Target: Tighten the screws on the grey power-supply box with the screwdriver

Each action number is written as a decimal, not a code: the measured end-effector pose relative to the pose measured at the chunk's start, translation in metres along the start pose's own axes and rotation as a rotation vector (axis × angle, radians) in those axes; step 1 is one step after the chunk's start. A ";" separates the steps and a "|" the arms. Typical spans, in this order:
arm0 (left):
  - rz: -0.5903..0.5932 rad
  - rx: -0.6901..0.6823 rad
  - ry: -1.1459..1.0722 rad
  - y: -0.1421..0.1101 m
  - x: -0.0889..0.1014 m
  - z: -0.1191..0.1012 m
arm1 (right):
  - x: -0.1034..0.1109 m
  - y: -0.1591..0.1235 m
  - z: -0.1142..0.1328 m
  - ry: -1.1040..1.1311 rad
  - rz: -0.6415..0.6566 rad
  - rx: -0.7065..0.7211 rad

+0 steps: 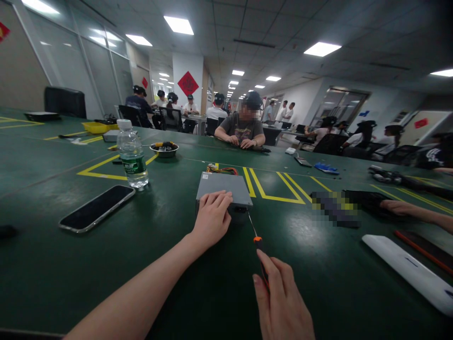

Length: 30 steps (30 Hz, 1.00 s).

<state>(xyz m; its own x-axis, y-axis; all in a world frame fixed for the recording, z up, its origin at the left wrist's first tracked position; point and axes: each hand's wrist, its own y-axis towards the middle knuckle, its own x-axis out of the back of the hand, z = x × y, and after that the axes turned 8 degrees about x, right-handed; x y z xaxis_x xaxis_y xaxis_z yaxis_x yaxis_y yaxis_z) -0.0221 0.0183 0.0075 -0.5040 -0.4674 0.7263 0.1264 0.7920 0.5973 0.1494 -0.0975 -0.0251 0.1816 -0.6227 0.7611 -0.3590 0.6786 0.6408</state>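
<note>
A grey metal computer power supply [219, 184] sits on the green table in front of me, its bundle of coloured cables [224, 170] at the far side. My left hand [214, 215] grips its near edge, fingers laid over the top, steadying it. In my right hand [283, 293] is a screwdriver [258, 242] with a black and orange handle. Its thin shaft points up and away, with the tip at the near right corner of the power supply, beside the black socket. Whether the tip sits in a screw is too small to tell.
A water bottle [131, 158] and a phone [97, 208] are left of me. Beyond stands a metal bowl [164, 149] of small parts. To the right lie a white panel [406, 269] and another person's hand [399, 208]. A person [244, 125] sits opposite.
</note>
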 end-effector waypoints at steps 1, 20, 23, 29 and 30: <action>-0.002 0.001 0.001 0.000 0.000 0.000 | 0.000 0.000 0.002 -0.014 -0.008 0.016; -0.005 -0.002 0.003 0.000 0.000 0.000 | -0.001 0.001 0.002 -0.013 -0.031 0.129; -0.004 0.002 0.004 0.000 0.000 0.000 | 0.002 0.002 -0.001 0.003 -0.064 0.041; 0.006 0.004 0.018 0.000 0.000 0.001 | 0.003 0.002 -0.002 0.064 -0.014 -0.029; 0.006 0.003 0.020 0.000 0.000 0.001 | 0.002 0.002 -0.001 0.050 -0.016 -0.009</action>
<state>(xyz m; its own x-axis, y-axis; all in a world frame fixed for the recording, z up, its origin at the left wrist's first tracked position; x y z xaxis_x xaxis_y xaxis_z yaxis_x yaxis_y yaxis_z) -0.0228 0.0184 0.0077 -0.4861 -0.4703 0.7365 0.1263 0.7961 0.5918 0.1495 -0.0967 -0.0222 0.2332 -0.6135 0.7545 -0.3471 0.6722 0.6539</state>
